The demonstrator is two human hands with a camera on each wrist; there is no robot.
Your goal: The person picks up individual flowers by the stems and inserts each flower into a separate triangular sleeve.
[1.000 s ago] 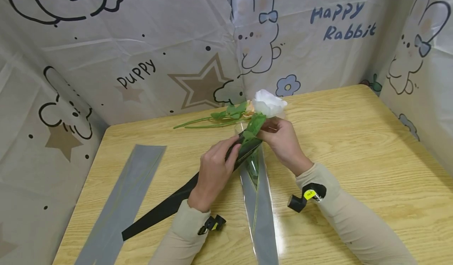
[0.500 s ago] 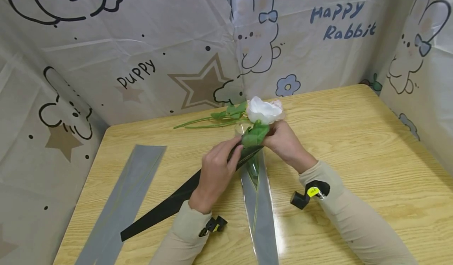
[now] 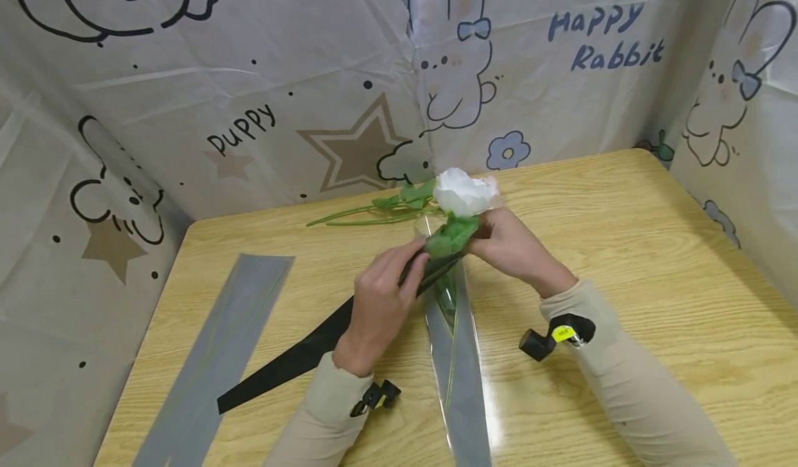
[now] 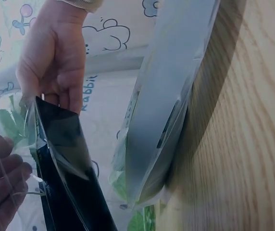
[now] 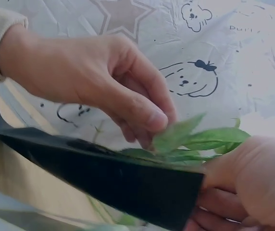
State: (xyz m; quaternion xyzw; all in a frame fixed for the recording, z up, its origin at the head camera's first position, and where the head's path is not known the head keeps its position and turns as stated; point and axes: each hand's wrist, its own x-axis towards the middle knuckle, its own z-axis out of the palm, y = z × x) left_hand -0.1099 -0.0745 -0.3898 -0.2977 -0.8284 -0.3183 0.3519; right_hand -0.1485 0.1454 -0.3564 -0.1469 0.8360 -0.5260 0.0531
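Observation:
A white flower (image 3: 464, 193) with green leaves (image 3: 454, 235) stands partly inside the mouth of a narrow black flower sleeve (image 3: 293, 356) with a clear front. My left hand (image 3: 382, 307) pinches the sleeve at its mouth, thumb and fingertips right by a leaf (image 5: 181, 134). Clear film lies against its fingers (image 4: 7, 187) in the left wrist view. With my right hand (image 3: 514, 249) I hold the flower by its stem just below the bloom, at the sleeve's upper corner. The stem within that grip is hidden.
Under the hands lies a grey sleeve (image 3: 464, 398) with a green stem inside. A second grey sleeve (image 3: 218, 342) lies at the left. Behind the white bloom, green stems (image 3: 374, 212) lie along the back of the wooden table (image 3: 623, 259), near the printed cloth wall (image 3: 337, 58).
The white flower has come down and slightly left, its leaves lower at the sleeve's mouth. My right hand and forearm have shifted a little right. The left hand stays nearly in place.

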